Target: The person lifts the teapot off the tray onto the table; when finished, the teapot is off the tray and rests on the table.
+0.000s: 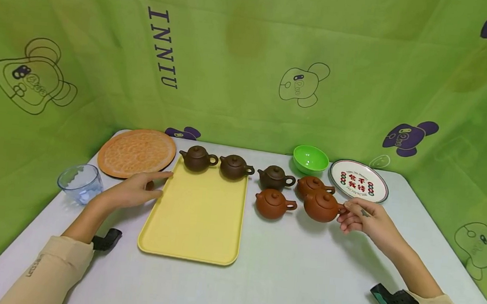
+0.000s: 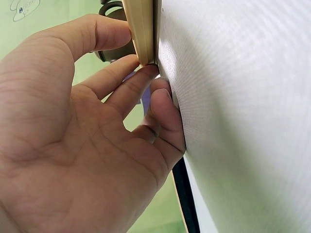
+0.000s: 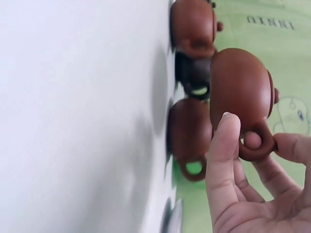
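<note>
My right hand pinches the handle of a reddish-brown teapot. In the right wrist view this teapot hangs clear of the white table, a finger showing through its handle loop. Two more reddish-brown teapots stand close by, one to the left and one just behind. My left hand lies at the left edge of a yellow tray, thumb and fingertips touching its rim. Two dark brown teapots stand at the tray's far end; a third dark teapot stands right of it.
A blue glass bowl and a round, orange-brown board are at the left. Toward the back right stand a green bowl and a white plate with red lettering. Green printed cloth hangs around the table.
</note>
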Action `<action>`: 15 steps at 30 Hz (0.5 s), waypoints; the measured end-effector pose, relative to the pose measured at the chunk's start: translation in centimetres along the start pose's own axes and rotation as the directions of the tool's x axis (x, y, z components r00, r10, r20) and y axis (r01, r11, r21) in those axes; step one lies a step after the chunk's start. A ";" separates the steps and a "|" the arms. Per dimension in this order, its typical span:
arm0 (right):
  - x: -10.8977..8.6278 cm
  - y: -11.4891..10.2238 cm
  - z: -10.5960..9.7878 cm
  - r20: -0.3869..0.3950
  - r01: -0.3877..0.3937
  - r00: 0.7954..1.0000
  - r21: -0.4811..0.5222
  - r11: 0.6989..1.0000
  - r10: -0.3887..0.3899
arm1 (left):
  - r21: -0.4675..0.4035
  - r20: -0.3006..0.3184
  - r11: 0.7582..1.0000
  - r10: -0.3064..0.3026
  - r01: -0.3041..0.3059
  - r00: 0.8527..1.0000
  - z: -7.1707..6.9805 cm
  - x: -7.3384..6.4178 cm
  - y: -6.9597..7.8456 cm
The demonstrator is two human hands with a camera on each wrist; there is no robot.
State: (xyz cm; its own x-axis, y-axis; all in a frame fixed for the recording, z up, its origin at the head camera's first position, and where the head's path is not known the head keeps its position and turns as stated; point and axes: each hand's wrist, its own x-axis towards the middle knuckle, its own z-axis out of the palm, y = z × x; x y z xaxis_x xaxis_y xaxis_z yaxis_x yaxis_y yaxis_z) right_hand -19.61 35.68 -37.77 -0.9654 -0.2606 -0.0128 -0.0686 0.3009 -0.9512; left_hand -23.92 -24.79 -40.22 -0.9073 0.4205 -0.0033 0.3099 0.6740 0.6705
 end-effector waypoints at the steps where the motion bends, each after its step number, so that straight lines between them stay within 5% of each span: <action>1: -0.1 0.2 -0.2 0.000 0.004 1.000 -0.004 1.000 -0.004 | 0.001 0.002 1.000 0.000 0.000 1.000 0.0 0.0 0.0; 15: -0.8 2.2 -1.0 0.042 0.001 0.999 0.035 0.999 -0.003 | 0.014 0.002 1.000 -0.002 0.002 1.000 0.0 0.2 -0.4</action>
State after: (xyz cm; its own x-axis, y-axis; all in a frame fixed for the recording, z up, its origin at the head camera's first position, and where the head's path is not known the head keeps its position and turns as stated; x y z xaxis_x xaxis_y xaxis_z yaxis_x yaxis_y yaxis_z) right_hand -19.28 37.49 -39.58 -0.9539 -0.2993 -0.0230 -0.0609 0.2682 -0.9614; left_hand -24.17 -24.96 -40.46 -0.9074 0.4201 -0.0063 0.3119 0.6836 0.6599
